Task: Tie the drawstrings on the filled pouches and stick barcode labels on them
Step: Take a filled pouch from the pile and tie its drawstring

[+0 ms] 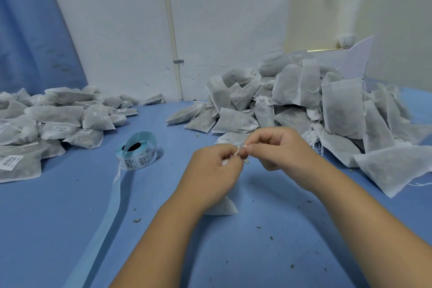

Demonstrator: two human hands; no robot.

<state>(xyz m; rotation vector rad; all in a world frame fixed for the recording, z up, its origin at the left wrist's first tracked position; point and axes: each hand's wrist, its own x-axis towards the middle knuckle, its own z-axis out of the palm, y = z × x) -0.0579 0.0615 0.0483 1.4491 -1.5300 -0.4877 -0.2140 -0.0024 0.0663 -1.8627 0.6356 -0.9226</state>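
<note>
White drawstring point(237, 151) between tightly pinched fingers point(253, 148)

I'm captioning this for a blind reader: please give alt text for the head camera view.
The left hand and right hand pinch a white drawstring over a pouch on the blue table. A label roll lies to their left. Far left lie labelled pouches in a pile; at right, pouches with loose strings.

The table cover point(233, 252) is plain mid-blue, flecked with dark crumbs point(136, 220). The label roll point(138, 152) is pale blue, its white labels printed with black bars. Left and right of the roll, pouches point(343, 110) are greyish white, darker grey within. The drawstring point(236, 150) to the roll's right is white, and so is the wall point(222, 18) behind it.
</note>
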